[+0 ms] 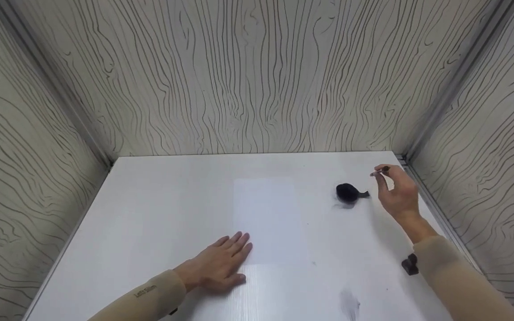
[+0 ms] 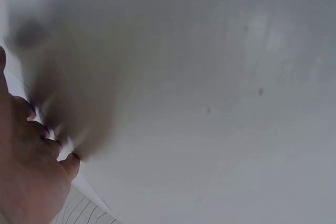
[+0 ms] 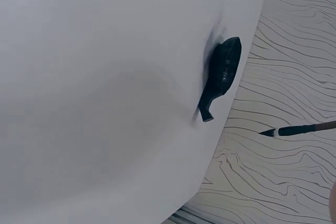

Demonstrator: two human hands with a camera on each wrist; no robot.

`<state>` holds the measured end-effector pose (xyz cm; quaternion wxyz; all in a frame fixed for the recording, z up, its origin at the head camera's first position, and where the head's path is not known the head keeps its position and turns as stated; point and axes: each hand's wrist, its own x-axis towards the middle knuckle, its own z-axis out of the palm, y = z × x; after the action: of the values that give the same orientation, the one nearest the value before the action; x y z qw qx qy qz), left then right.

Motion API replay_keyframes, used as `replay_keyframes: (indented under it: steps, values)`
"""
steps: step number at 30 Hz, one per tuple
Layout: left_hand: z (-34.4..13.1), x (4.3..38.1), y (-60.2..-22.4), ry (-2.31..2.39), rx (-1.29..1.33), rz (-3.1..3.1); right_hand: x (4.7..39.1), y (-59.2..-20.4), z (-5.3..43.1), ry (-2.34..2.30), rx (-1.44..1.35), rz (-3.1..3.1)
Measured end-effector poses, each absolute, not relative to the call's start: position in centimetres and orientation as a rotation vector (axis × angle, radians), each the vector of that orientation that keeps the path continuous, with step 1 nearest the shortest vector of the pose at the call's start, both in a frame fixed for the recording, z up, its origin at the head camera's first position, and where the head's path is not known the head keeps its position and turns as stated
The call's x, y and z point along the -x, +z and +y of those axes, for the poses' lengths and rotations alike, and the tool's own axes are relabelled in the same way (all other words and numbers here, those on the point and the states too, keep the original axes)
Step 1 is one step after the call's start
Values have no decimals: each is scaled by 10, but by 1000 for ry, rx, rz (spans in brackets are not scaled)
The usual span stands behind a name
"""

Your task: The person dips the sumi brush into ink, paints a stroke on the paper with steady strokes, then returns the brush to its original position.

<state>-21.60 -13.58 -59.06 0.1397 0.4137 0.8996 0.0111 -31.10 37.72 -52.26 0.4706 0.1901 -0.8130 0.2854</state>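
From the head, the left hand [image 1: 219, 263] lies flat, fingers straight across the edge of white paper [image 1: 268, 214] on the worktop [image 1: 159, 200]; the right hand [image 1: 398, 194] pinches a brush [image 1: 386, 170] near a black dish [image 1: 347, 193]. The left wrist view shows parted fingers, grasping nothing. The right wrist view shows the brush's dark, pointed tip apart from the dish.

White table [image 1: 163, 200] with paper [image 1: 269, 218], black dish [image 1: 347, 192]

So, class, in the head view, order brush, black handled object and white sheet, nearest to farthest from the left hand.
1. White sheet, its left edge at the left hand.
2. Black handled object, out to the right.
3. Brush, in the grip of the right hand.
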Motion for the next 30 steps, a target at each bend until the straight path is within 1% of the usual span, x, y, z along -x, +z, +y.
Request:
replay_keyframes:
  steps: [7,13,16,20,26,30]
  values:
    - [-136,217,-589,67,-1198,2579,321,-513,365,947,-225,-1852]
    - [-136,218,-589,55,-1198,2579,313,-492,343,1071,-54,-1816]
    - [-137,218,-589,79,-1185,2574,312,-488,337,1143,17,-1811]
    - [-138,218,-589,119,-1172,2567,319,-494,340,1239,98,-1790]
    - [-138,218,-590,111,-1182,2575,339,-518,356,1349,197,-1758]
    - [-137,217,-590,111,-1181,2571,345,-530,361,1413,254,-1726]
